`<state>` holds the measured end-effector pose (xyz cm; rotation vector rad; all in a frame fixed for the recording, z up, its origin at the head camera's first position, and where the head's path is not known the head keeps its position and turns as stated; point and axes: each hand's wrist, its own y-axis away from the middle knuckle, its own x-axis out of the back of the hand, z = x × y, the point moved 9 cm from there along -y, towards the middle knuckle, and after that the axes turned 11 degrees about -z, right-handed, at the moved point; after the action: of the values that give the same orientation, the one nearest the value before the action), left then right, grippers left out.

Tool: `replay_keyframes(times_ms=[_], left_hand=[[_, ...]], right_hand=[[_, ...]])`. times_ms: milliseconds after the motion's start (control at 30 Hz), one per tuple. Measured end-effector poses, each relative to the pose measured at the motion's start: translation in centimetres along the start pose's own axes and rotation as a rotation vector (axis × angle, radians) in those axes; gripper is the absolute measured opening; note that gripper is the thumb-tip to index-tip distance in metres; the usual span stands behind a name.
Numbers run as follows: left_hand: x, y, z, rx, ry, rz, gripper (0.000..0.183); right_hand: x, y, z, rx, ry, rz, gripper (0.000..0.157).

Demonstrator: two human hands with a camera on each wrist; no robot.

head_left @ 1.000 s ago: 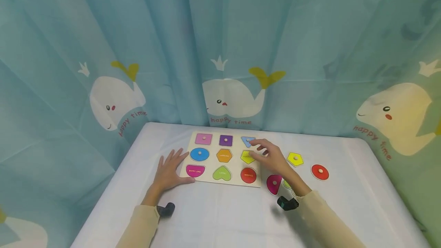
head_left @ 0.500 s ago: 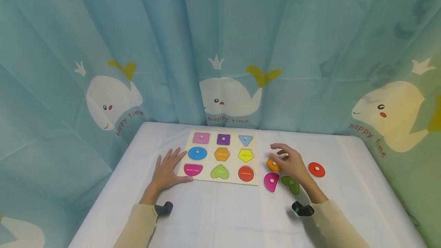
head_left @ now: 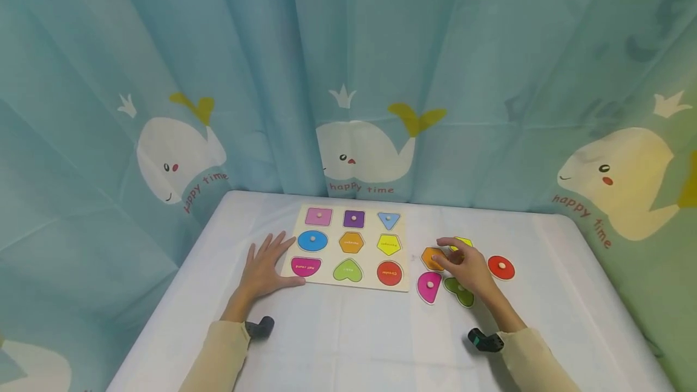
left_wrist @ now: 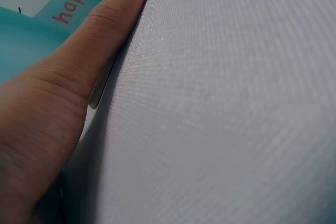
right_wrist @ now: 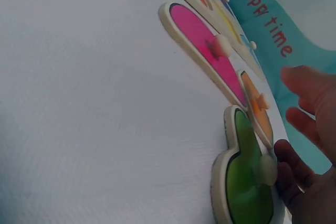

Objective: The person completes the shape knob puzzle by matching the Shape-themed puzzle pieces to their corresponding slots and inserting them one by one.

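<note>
— What's different on the table [head_left: 348,343]?
— The board [head_left: 371,227] looks unmoved, and my left hand [head_left: 264,271] has stayed with it: fingers spread at its left edge, thumb along the near edge, gripping nothing. My right hand [head_left: 468,268] was over the board a second ago; now it's off to the right, low among the loose pieces.
— What does that mean for the work?
— Four knobbed pieces sit in the board, the blue triangle [head_left: 389,220] among them, uncovered now, so I'd count it placed. Five lie beside the board, matching its five bare spots: the red circle [head_left: 501,267], pink half-round [head_left: 426,293], green heart [head_left: 461,296], orange hexagon [head_left: 428,254] and yellow pentagon [head_left: 464,239].
— Holding one?
— Not that I can see. My right fingers are loosely bent, with a gap between thumb and forefinger. The thumb is right by the hexagon's knob [right_wrist: 263,102]; whether it touches, I can't tell.
— What's hard to make out?
— From the left wrist, most of the board is out of sight behind my thumb or cut off. From the right wrist, the heart runs off the bottom. From above, my hand hides much of the pentagon, its knob included.
</note>
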<state>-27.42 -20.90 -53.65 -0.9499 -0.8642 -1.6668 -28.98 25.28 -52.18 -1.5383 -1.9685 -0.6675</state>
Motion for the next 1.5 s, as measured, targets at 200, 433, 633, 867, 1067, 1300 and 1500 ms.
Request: replay_keyframes(times_ms=[200, 433, 633, 867, 1067, 1300, 1500], left_hand=[[-0.1, -0.2, 0.2, -0.007, -0.007, 0.001, 0.108], [-0.8, -0.2, 0.2, -0.004, -0.009, -0.013, 0.107], [-0.8, -0.1, 0.2, 0.008, -0.006, -0.015, 0.109], [-0.4, 0.0, 0.3, 0.010, -0.006, -0.003, 0.108], [-0.3, 0.0, 0.2, 0.011, -0.014, 0.001, 0.108], [-0.2, -0.1, 0.0, 0.010, -0.012, 0.006, 0.108], [-0.3, -0.1, -0.3, 0.018, -0.024, 0.002, 0.109]], right_hand=[[-0.3, 0.1, 0.8, -0.056, -0.007, -0.015, 0.049], [-0.7, 0.5, 1.3, -0.066, 0.005, -0.022, 0.046], [-0.8, 0.4, 1.0, -0.010, 0.044, -0.006, 0.033], [-0.8, 0.1, 1.2, -0.031, 0.036, 0.001, 0.022], [-0.9, 0.0, 1.1, -0.016, 0.038, 0.007, 0.018], [-1.0, -0.1, 1.0, -0.007, 0.021, 0.010, 0.018], [-1.3, -0.4, 1.1, -0.015, 0.008, 0.001, 0.019]])
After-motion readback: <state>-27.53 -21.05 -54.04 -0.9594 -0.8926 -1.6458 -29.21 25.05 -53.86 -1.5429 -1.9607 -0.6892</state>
